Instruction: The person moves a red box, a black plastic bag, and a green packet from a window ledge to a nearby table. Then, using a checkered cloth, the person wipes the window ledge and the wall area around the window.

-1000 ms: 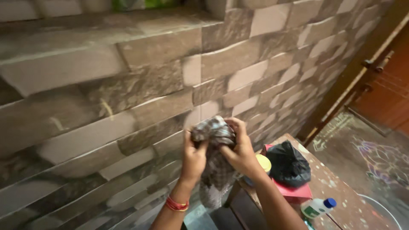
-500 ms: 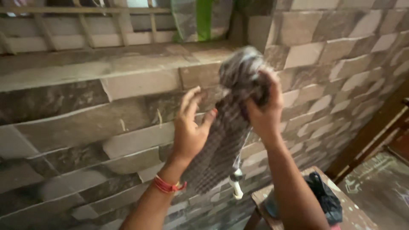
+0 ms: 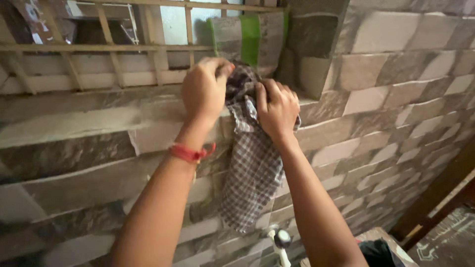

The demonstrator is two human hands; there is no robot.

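Head view. Your hands have risen since 0.5 s ago: left hand [image 3: 202, 90] & right hand [image 3: 277, 109] both closed on the checked cloth [image 3: 252, 163], now bunched at the window ledge [image 3: 74, 123], tail hanging down the tiled wall [image 3: 396, 89]. Cloth reads as being set on ledge.

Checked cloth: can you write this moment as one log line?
left hand: grips checked cloth | right hand: grips cloth | cloth: hangs at window ledge
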